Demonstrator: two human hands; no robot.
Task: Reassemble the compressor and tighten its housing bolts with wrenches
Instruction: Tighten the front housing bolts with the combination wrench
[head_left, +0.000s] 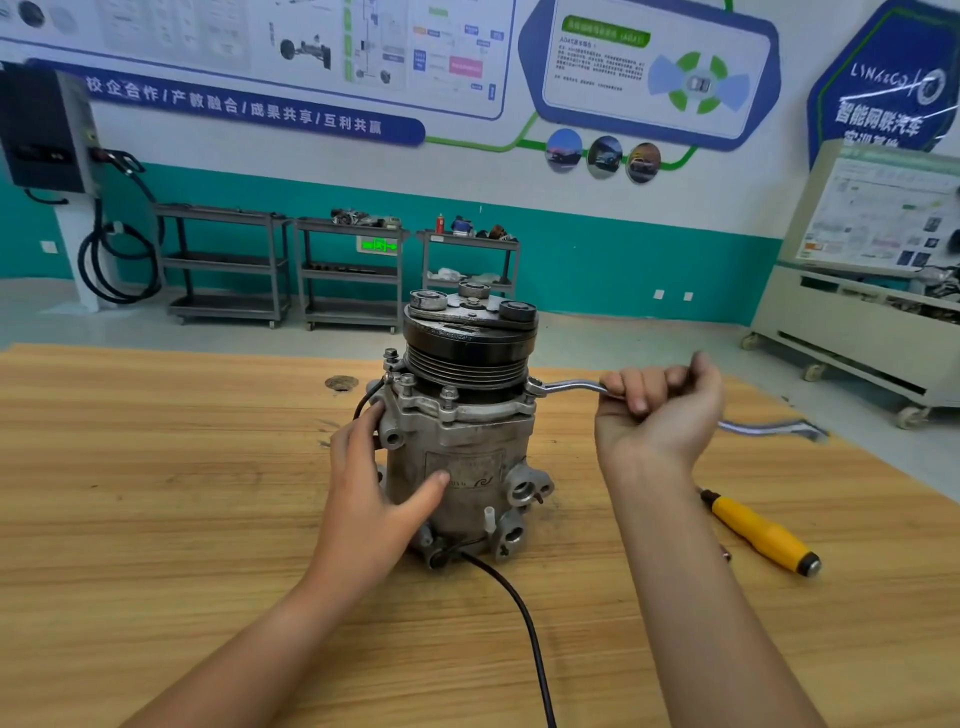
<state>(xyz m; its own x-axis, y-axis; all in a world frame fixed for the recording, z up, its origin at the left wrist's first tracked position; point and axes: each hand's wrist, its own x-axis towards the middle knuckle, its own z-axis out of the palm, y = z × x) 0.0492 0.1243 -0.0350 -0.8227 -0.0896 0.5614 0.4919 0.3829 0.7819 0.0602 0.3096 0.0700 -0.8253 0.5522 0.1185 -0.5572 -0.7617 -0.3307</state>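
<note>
The compressor (467, 457) is stood upright near the middle of the tabletop (156, 467), with its black pulley (470, 343) uppermost. The left hand (374, 478) is laid flat against the left side of the housing. Its fingers (363, 426) are held straight and spread, reaching up to the flange, and the thumb (428, 486) is stretched across the front label. Nothing is gripped by this hand; the housing is only pressed.

The right hand (654, 410) is held out to the right of the compressor, level with the flange. Its fingers are curled tightly round the handle of a wrench (571, 385). The head of the wrench is set on a bolt (532, 388) at the right edge of the flange, so the housing lies just left of the curled knuckles, apart from them.

A second wrench (769, 428), blurred, is seen beyond the right hand, by the right edge of the tabletop. A yellow-handled screwdriver (761, 535) is laid nearer, also towards the right edge. A black cable (519, 608) is run from the base of the compressor to the near edge.
</note>
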